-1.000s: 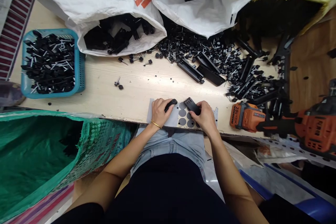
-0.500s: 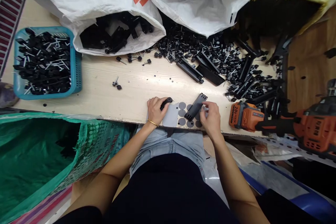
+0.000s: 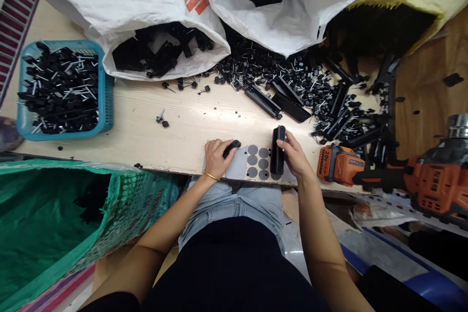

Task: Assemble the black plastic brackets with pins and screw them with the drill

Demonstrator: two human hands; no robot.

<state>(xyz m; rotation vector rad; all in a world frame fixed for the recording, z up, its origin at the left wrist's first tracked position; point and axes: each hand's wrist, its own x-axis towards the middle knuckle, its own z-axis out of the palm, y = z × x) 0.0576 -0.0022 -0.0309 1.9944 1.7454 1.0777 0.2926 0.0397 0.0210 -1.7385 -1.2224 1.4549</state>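
My left hand (image 3: 217, 157) is closed on a small black plastic part (image 3: 231, 147), whose rounded end shows past the thumb and fingertips. It rests near the table's front edge, over a grey sheet (image 3: 237, 162). My right hand (image 3: 295, 155) grips a long black channel-shaped plastic piece (image 3: 278, 151) by its right side, thumb on top, hollow side partly facing up. Between the hands lies a sheet with several grey round discs (image 3: 263, 163); the channel piece covers part of it.
A blue basket (image 3: 108, 102) full of black-headed screws stands at the left. White sacks (image 3: 146, 5) line the back, with a heap of screws (image 3: 314, 78) and loose black channels (image 3: 261, 100) before them. An orange cordless drill (image 3: 435, 187) lies at the right. A green sack (image 3: 44, 234) hangs front left.
My right hand has turned the black channel piece from slanted, flat face up, to nearly upright in view with its hollow showing. My left hand has barely moved.
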